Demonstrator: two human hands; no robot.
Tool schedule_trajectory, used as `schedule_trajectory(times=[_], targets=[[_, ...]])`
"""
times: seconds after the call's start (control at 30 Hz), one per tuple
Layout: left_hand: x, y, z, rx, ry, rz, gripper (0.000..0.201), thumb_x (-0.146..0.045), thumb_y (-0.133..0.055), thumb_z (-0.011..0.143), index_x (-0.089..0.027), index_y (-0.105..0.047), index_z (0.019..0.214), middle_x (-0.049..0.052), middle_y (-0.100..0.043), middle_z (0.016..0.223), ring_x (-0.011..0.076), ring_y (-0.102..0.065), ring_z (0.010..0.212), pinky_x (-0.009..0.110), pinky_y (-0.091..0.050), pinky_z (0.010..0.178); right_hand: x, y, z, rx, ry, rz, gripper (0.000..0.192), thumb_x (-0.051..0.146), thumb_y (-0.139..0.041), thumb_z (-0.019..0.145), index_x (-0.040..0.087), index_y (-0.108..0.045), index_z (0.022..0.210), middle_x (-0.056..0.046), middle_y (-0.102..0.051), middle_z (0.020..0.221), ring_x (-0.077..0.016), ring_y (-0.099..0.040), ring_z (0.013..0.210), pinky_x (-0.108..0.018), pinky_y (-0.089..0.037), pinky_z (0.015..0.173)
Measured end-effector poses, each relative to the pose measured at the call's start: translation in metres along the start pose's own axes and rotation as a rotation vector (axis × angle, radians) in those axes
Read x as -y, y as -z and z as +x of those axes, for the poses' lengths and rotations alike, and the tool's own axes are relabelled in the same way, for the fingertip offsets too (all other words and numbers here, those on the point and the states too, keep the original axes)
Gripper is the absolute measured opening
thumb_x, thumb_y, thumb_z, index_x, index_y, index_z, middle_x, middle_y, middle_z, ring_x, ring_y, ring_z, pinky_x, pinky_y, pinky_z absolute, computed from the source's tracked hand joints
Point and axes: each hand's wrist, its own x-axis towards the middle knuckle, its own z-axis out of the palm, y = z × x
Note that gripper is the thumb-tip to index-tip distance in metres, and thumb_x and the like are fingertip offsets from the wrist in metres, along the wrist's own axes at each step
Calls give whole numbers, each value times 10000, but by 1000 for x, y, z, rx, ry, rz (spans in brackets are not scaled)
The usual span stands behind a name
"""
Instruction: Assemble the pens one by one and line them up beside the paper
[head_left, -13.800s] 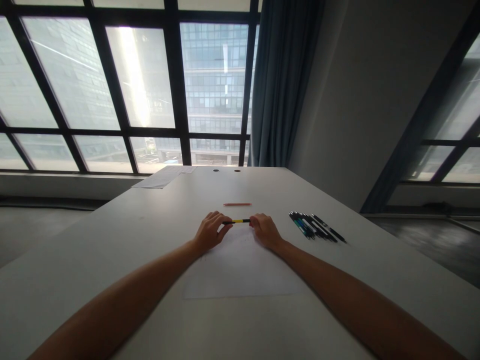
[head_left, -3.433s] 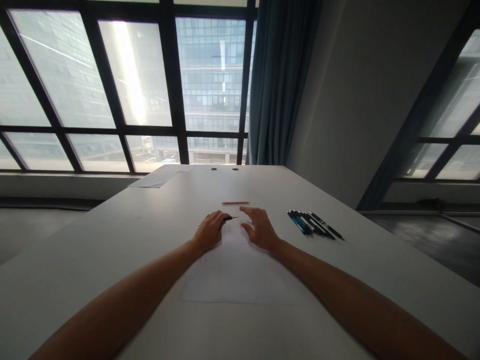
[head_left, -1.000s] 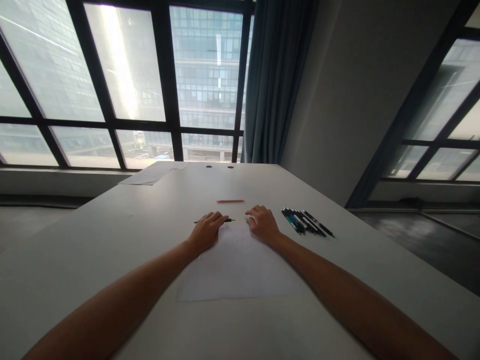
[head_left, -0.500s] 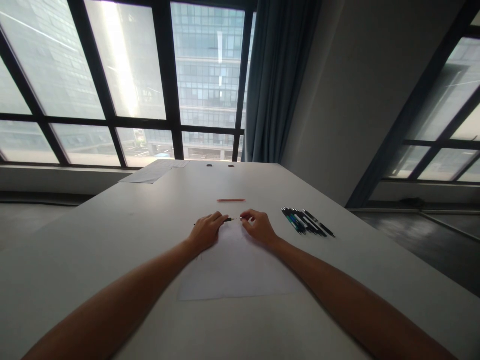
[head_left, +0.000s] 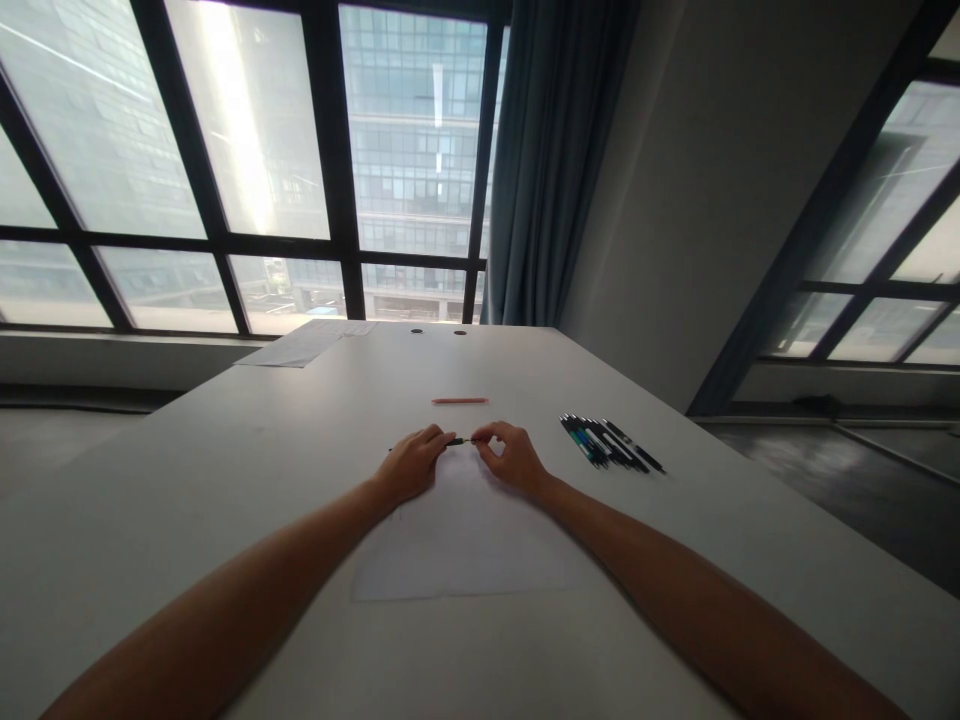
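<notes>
My left hand (head_left: 411, 464) is closed round a dark pen (head_left: 455, 441), whose thin, pale end points right. Its other end shows a little past the left side of that hand. My right hand (head_left: 513, 460) pinches a small pen part, mostly hidden by thumb and forefinger, right at the pen's thin end. Whether the two pieces touch or are joined I cannot tell. Under both hands lies a white sheet of paper (head_left: 465, 560) with faint marks. Just beyond them, a reddish pencil-like stick (head_left: 460, 401) lies crosswise.
Several dark pens (head_left: 609, 445), some with blue or green parts, lie side by side to the right on the white table (head_left: 300, 440). More paper sheets (head_left: 289, 347) rest at the far left edge. A blue curtain (head_left: 529, 200) and windows stand behind.
My right hand has moved slightly left, bringing its small part from a gap up to the pen's thin end. My left hand still holds the pen in nearly the same place.
</notes>
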Motion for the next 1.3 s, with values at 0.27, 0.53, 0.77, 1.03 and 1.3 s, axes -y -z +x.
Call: schedule_trajectory(times=[0.27, 0.53, 0.77, 1.03, 1.3], targets=[[1, -1, 0, 17, 16, -9, 456, -35, -449, 841, -167, -567, 1262, 96, -632, 1044, 193, -618, 921, 344, -541, 867, 2, 3, 0, -18, -15, -1, 119, 139, -597, 765, 193, -685, 824, -27, -708, 783, -166, -639, 737, -307, -486, 748], [1, -1, 0, 27, 12, 7, 470, -25, -453, 820, -169, -572, 1252, 91, -631, 1039, 193, -613, 924, 341, -535, 874, 0, 1, -1, -14, 11, 1, 114, 134, -602, 765, 182, -685, 827, -27, -707, 775, -164, -641, 731, -299, -476, 744], [1, -1, 1, 26, 10, 1, 490, -18, -450, 812, -181, -574, 1257, 90, -630, 1036, 194, -611, 937, 353, -538, 879, 0, 1, -1, 1, -7, -17, 118, 133, -609, 764, 193, -687, 829, -21, -710, 777, -166, -644, 732, -310, -480, 768], [2, -3, 1, 19, -9, -19, 482, -23, -456, 818, -184, -582, 1255, 92, -632, 1033, 196, -615, 936, 354, -541, 874, 3, 1, -1, 13, 9, -9, 109, 146, -612, 775, 198, -689, 833, -22, -714, 779, -170, -650, 733, -318, -486, 776], [3, -3, 1, 19, -6, -17, 441, -44, -457, 844, -177, -589, 1243, 91, -641, 1026, 192, -623, 925, 340, -541, 864, 4, 0, 0, 46, 29, -57, 112, 142, -643, 804, 207, -710, 865, -28, -729, 810, -182, -656, 766, -346, -469, 828]])
